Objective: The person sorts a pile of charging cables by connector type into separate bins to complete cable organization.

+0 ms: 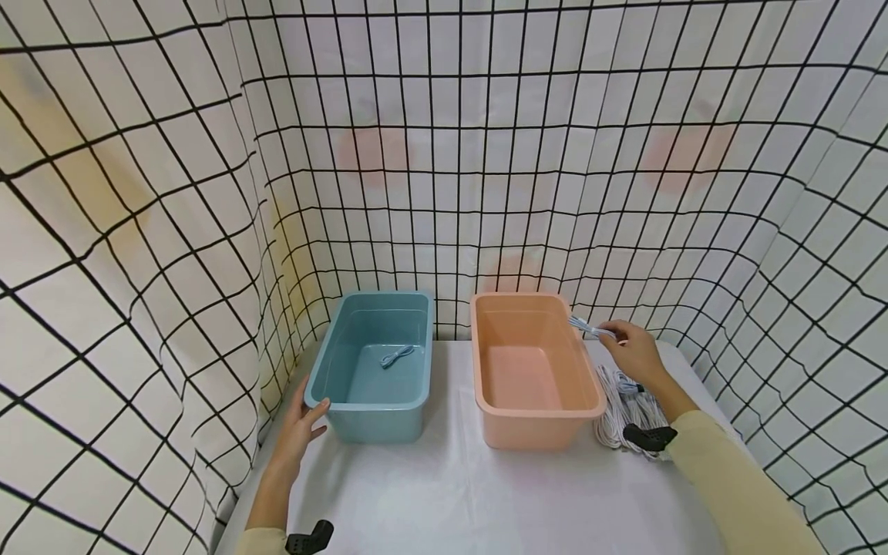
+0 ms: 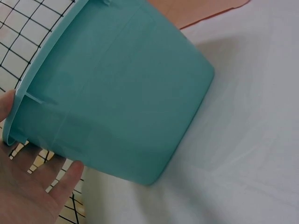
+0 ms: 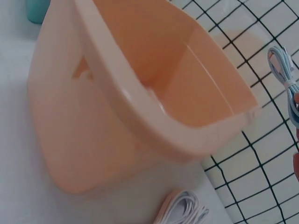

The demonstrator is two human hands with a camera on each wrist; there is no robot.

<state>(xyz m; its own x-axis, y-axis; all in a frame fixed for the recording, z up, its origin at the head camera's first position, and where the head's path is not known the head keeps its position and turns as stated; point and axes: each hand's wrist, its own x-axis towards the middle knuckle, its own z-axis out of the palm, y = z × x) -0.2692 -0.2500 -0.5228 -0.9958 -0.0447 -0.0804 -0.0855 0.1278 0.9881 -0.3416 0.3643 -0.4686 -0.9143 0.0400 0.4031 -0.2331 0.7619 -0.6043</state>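
Now the fingers of the right hand pinch the cable bundle, its long axis pointing to ten o'clock, near the orange tub; the left hand holds the blue tub at seven o'clock.

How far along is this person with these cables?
Looks done: one cable bundle lies in the blue bin. In hand: the right hand holds another bundle by the rim of the orange bin, while the left hand holds the blue bin's near corner. Apparently left: the cable pile beside the orange bin.
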